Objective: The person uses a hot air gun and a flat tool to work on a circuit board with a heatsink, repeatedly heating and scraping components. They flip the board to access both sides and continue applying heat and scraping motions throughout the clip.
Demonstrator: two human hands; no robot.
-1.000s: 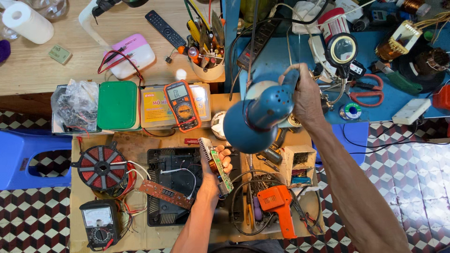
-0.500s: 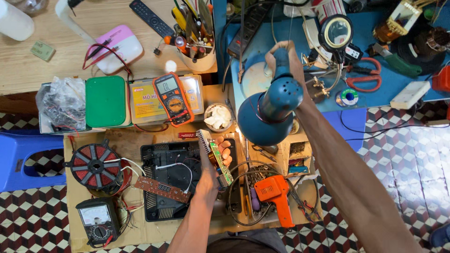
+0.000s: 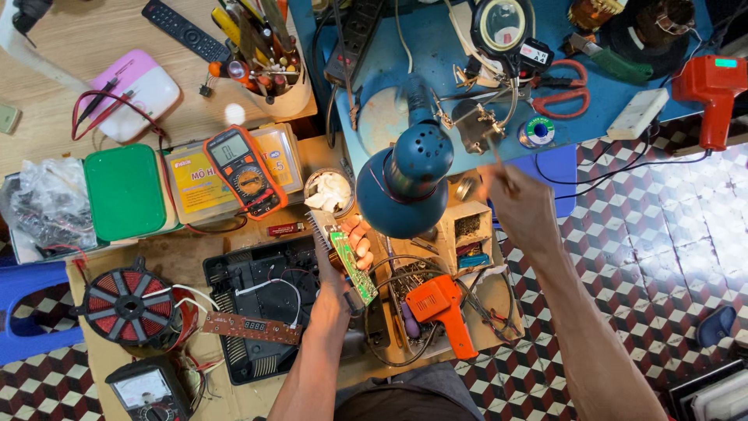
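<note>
head view: i hold the green circuit board point(image 3: 352, 265) in my left hand point(image 3: 336, 274); right hand point(image 3: 520, 204) loose, empty, beside the lamp point(image 3: 405, 185); inspection next needs steady light.

I see green circuit board point(image 3: 352, 265), narrow, tilted upright on edge, gripped over black appliance casing point(image 3: 257, 304); teal lamp shade point(image 3: 407, 187) just beside.

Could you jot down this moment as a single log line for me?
left hand: holds green circuit board | right hand: raised, blurred, beside blue desk lamp | below: orange soldering gun, black appliance base
</note>
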